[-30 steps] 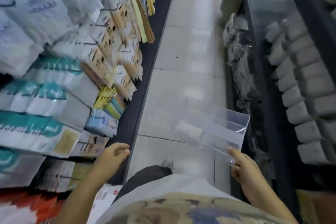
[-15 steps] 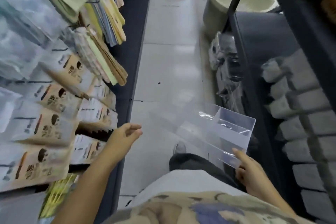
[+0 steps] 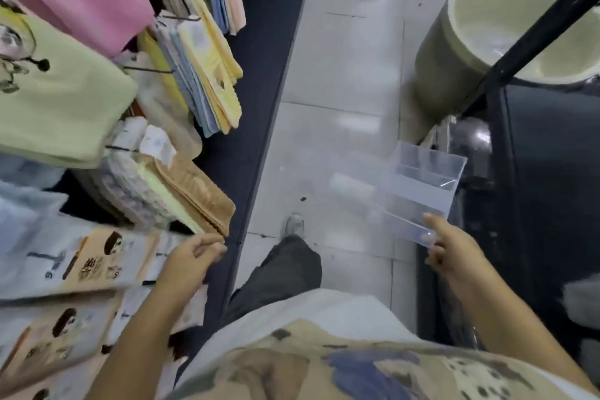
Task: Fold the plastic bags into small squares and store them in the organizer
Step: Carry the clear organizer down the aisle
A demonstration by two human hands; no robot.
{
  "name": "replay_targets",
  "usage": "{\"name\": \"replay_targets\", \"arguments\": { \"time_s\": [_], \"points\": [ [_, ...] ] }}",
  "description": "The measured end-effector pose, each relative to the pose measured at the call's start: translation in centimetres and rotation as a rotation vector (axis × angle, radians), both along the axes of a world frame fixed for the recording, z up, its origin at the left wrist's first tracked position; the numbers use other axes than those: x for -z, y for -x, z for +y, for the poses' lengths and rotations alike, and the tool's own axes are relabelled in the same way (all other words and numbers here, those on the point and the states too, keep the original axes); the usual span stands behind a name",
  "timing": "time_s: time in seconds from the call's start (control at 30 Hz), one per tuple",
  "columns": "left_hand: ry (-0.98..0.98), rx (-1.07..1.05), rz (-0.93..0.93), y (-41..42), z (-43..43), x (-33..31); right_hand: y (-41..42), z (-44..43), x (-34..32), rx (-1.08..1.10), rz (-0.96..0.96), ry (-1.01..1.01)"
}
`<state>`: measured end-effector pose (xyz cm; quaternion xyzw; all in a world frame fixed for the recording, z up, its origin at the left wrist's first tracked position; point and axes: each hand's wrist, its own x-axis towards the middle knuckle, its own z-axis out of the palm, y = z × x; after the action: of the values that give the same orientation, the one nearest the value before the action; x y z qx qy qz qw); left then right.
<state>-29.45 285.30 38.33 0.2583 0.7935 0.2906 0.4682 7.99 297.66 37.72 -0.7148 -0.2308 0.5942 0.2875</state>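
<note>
A clear acrylic organizer (image 3: pixel 418 191) with several compartments hangs over the aisle floor at the right. My right hand (image 3: pixel 451 248) pinches its near lower corner between thumb and fingers. My left hand (image 3: pixel 191 258) hangs loosely curled and holds nothing, close to packaged goods on the left rack. No plastic bags for folding are clearly visible.
Hanging towels (image 3: pixel 65 88) and packaged goods (image 3: pixel 81 269) fill the rack on the left. A dark shelf unit (image 3: pixel 552 204) runs along the right, with a large pale round bin (image 3: pixel 506 39) behind it. A tiled floor aisle (image 3: pixel 337 114) lies between, with my foot (image 3: pixel 293 226) on it.
I have walked forward along the aisle; the racks slid past. The organizer stayed in my right hand and shifted rightward. My left hand stayed loose at my side.
</note>
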Motion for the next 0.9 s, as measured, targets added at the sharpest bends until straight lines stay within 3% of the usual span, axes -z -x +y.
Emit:
{"name": "replay_targets", "arguments": {
  "time_s": [0.23,0.5,0.77,0.9],
  "points": [
    [-0.1,0.196,0.031,5.8,28.3,-2.9,4.9,18.3,-0.2,0.056,0.021,0.041],
    [-0.164,0.365,0.065,4.8,57.6,-3.7,5.2,39.4,0.3,0.056,0.013,0.047],
    [-0.026,0.304,-0.004,3.4,78.3,-2.4,5.3,68.3,-0.5,0.04,0.009,0.055],
    [0.007,0.177,-0.017,4.8,87.6,-2.2,5.6,82.3,-1.4,-0.004,-0.021,0.044]
  ]
}}
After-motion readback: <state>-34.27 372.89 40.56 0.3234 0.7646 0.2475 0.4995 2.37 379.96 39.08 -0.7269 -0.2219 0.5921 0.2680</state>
